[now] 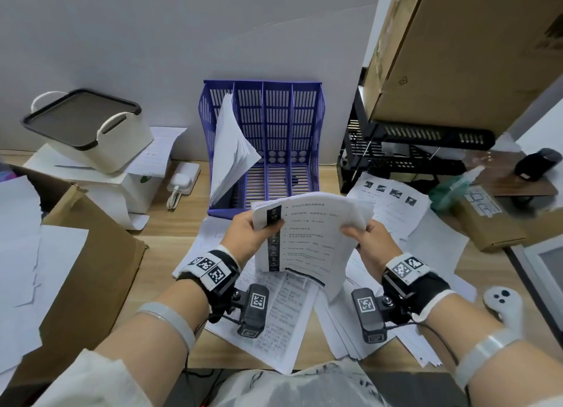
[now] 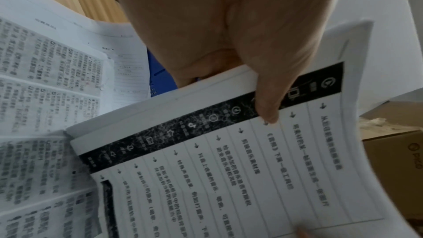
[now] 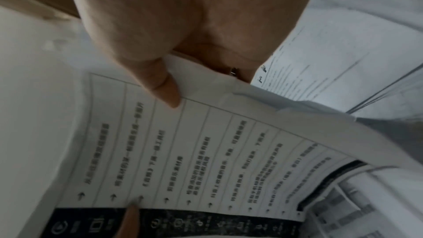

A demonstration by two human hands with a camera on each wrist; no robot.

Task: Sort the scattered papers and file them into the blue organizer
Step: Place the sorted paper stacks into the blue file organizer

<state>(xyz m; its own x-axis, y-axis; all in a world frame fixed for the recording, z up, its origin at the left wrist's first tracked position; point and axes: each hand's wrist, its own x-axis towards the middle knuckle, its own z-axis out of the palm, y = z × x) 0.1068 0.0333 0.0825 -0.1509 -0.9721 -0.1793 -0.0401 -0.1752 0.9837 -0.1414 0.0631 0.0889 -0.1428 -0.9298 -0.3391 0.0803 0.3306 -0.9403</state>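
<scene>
While both hands hold it above the wooden table, the white stapled sheaf of printed paper hangs just before the blue slotted plastic organizer, its long axis running toward the slots. Left hand and right hand stand equally near. At the left wrist, the thumb pinches the sheaf's black-banded edge. At the right wrist, the thumb pinches the opposite margin.

Wooden desk bears scattered papers, blue organizer, cardboard boxes.

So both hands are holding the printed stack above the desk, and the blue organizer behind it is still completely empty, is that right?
Not quite. Both the left hand and right hand do hold the stack, but the organizer is not empty: the head view shows papers leaning in its leftmost slot.
</scene>
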